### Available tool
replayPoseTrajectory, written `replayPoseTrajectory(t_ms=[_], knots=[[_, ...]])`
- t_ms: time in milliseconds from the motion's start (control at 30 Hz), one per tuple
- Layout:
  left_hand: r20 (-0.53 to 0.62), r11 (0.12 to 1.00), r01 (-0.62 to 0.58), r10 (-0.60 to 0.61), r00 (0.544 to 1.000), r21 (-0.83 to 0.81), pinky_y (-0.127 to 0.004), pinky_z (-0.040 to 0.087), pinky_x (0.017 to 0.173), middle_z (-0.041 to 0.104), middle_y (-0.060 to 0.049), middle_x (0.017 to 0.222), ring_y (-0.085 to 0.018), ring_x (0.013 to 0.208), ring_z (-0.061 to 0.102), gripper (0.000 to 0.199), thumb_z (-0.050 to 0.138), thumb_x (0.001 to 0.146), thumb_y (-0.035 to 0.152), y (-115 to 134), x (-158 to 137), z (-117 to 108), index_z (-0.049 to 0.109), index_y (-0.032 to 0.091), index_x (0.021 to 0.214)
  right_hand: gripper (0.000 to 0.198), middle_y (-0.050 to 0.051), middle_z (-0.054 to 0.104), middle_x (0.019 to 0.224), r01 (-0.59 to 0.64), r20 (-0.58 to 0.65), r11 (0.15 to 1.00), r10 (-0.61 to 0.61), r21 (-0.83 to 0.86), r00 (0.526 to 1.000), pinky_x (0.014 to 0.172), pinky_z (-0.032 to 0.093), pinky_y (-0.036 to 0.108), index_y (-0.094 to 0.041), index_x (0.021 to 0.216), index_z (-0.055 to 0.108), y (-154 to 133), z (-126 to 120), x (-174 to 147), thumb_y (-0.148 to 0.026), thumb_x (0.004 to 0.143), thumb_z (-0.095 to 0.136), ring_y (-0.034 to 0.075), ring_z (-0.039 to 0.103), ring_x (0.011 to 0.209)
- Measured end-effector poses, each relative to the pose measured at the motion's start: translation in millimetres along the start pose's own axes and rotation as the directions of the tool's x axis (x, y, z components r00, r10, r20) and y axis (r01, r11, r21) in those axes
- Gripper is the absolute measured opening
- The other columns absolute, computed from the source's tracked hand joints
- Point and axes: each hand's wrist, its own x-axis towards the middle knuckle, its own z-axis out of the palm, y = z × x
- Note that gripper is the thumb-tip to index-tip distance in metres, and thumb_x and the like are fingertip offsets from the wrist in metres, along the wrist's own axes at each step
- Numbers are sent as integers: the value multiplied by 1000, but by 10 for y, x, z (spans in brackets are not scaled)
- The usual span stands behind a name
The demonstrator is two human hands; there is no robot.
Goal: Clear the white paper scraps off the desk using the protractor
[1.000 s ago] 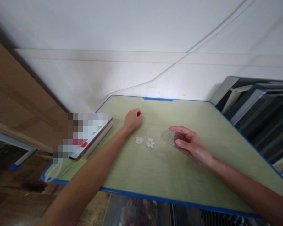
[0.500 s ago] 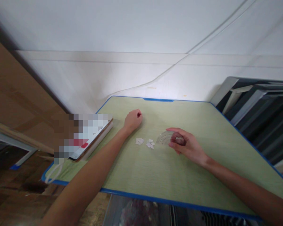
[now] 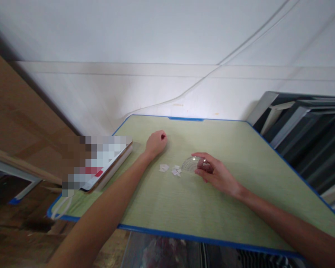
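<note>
Near the centre of the frame, I am pinching a clear, half-round plastic protractor (image 3: 190,163) between the thumb and fingers of my right hand (image 3: 219,173). Its curved edge is facing left, just beside a cluster of white paper scraps (image 3: 176,171); whether they are touching, I cannot tell. A second cluster (image 3: 164,168) is lying slightly further left. As I judge it, the scraps being grouped is the part done; none are visibly clinging to the plastic, and setting the protractor down is left undone. Above the scraps, my left hand (image 3: 156,142) is curling into a loose fist, seemingly holding nothing. Everything is resting over a smooth, pale green tabletop (image 3: 226,216) with blue edging.
</note>
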Motion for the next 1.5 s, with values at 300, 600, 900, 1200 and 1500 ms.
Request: replayPoseTrajectory(t_ms=[300,600,900,1200,1500], knots=[[1,1000,3,-3,1000,-5,-26,40,68,65,-6,81,-14,73,53,20,40,74,20,6,-8,-11,60,16,75,33,-3,43,69,53,24,995,-51,-80,998,51,39,20,-17,105,50,-34,-142,20,-24,74,58,8,45,57],[0,1000,-1,1,1000,2,-26,40,69,65,-6,81,-14,73,54,21,39,75,20,14,-11,-9,60,16,76,41,-5,41,66,-83,133,996,86,-28,987,37,34,16,-18,105,50,-83,-404,50,-32,69,66,4,40,44],[1,1000,2,-2,1000,-4,-26,40,68,66,-6,81,-15,73,54,20,40,75,20,10,-6,-4,60,16,75,43,-6,42,66,-105,179,994,106,-15,978,37,35,16,-18,108,49,-2,-489,85,-31,70,66,3,42,44],[11,1000,3,-3,1000,11,-25,41,69,66,-6,82,-14,74,55,20,40,75,19,16,-6,-12,60,17,76,46,-5,44,69,-95,156,995,94,1,983,39,40,17,-18,109,49,10,-456,86,-32,69,67,4,42,47],[8,1000,2,-2,1000,8,-25,41,68,66,-5,82,-14,74,55,21,40,75,20,2,1,-6,60,17,76,37,-6,47,62,-156,423,984,177,-86,889,36,36,13,-17,105,55,-71,-616,37,-23,70,65,3,43,42]])
